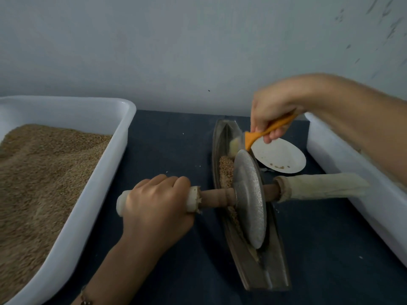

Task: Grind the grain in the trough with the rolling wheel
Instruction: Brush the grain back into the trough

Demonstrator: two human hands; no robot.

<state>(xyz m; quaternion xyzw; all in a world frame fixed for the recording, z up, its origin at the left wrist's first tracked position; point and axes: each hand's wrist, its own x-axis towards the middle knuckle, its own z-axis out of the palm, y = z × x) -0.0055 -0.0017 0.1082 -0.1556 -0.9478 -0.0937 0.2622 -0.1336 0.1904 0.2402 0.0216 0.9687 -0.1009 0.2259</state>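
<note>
Wheel (250,200) upright between trough (266,276) rims.

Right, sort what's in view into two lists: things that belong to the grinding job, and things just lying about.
In the job:
- trough with grain
- rolling wheel, left handle held by the left hand
- orange brush, gripped by the right hand, bristles at the trough's far end

Lying about:
- white plate
- left tub of grain
- right tub
</note>
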